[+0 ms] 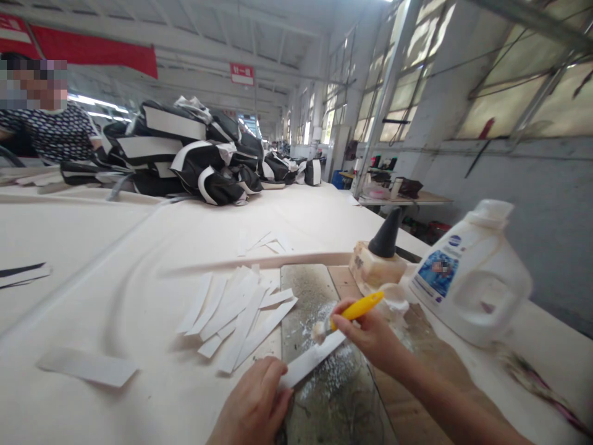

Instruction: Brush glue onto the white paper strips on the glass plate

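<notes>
My right hand (359,324) is closed around a paintbrush with a yellow handle (359,309). Its pale bristles (319,332) are at the upper edge of a white strip (312,361), which lies slanted across a dark, stained board (308,284). White smears speckle the board around the strip. With thumb and fingers, my left hand (259,395) grips the strip's lower left end. Left of the board, several loose white strips (236,309) lie in an overlapping heap.
A white jug (482,272) stands at the right, beside a block with a black cone (386,235). One separate strip (88,366) lies at the left. Black-and-white sewn pieces (185,148) are piled at the back, near a person (50,133) in a patterned top.
</notes>
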Action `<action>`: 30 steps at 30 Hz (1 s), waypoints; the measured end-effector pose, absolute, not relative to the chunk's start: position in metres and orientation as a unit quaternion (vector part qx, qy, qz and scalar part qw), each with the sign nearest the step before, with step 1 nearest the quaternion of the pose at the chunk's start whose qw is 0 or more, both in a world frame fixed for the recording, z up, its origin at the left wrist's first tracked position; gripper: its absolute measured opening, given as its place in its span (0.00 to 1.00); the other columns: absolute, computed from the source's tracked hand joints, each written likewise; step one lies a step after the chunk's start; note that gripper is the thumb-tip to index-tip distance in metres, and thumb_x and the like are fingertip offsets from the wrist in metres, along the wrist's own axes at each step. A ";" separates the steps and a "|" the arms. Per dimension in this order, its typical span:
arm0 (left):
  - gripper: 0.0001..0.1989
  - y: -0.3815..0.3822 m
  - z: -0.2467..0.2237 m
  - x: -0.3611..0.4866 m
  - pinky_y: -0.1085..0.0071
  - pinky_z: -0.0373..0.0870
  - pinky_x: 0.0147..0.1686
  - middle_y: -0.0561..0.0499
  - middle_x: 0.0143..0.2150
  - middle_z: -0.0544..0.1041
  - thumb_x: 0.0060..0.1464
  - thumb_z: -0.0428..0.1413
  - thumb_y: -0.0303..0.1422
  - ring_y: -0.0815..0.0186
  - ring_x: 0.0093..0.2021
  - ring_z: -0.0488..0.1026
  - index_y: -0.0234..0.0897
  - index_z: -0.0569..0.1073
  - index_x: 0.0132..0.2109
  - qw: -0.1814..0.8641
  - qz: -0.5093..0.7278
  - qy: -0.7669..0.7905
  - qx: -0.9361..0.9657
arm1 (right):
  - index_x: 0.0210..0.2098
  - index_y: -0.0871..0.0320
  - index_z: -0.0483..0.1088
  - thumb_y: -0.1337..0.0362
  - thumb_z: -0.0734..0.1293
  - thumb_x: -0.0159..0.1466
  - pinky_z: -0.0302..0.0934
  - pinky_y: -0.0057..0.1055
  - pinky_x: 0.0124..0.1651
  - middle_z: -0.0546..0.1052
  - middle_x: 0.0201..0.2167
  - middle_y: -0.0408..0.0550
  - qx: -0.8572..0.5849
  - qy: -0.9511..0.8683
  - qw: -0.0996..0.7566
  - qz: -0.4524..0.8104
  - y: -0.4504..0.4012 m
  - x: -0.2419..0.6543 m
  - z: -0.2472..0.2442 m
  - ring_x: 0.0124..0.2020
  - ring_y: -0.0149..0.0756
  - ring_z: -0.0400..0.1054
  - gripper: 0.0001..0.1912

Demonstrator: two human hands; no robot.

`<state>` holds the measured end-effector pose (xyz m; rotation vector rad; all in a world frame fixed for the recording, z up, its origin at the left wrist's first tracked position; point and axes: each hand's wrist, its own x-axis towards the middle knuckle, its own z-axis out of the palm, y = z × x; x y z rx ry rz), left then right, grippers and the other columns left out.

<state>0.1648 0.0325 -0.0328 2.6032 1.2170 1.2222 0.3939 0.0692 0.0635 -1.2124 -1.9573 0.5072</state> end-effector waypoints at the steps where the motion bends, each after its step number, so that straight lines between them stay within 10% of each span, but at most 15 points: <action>1: 0.08 0.032 -0.032 0.164 0.72 0.72 0.33 0.51 0.34 0.72 0.51 0.49 0.24 0.65 0.34 0.72 0.39 0.63 0.40 0.006 0.392 0.390 0.833 | 0.31 0.58 0.68 0.60 0.60 0.59 0.58 0.27 0.31 0.70 0.25 0.44 -0.465 -0.776 0.362 0.225 0.071 0.389 0.058 0.27 0.33 0.64 0.09; 9: 0.08 0.035 -0.028 0.165 0.71 0.73 0.34 0.49 0.35 0.73 0.54 0.47 0.25 0.65 0.35 0.72 0.38 0.63 0.41 -0.040 0.440 0.370 0.818 | 0.25 0.59 0.67 0.59 0.60 0.55 0.57 0.31 0.30 0.70 0.22 0.45 -0.575 -0.736 0.354 0.047 0.109 0.443 0.072 0.24 0.36 0.65 0.10; 20: 0.18 0.035 -0.009 0.138 0.64 0.66 0.51 0.43 0.55 0.67 0.56 0.48 0.19 0.61 0.55 0.64 0.37 0.62 0.52 -0.143 0.430 0.302 0.839 | 0.44 0.55 0.66 0.71 0.63 0.58 0.59 0.30 0.40 0.73 0.36 0.46 -0.294 -0.926 0.209 0.113 0.062 0.326 0.092 0.36 0.34 0.66 0.14; 30: 0.24 0.022 -0.014 0.159 0.58 0.71 0.45 0.42 0.47 0.70 0.45 0.60 0.35 0.56 0.48 0.68 0.36 0.62 0.49 0.008 0.474 0.440 0.763 | 0.51 0.60 0.58 0.66 0.59 0.55 0.59 0.26 0.20 0.64 0.20 0.38 -0.482 -0.693 0.458 0.279 0.084 0.344 0.087 0.18 0.30 0.61 0.23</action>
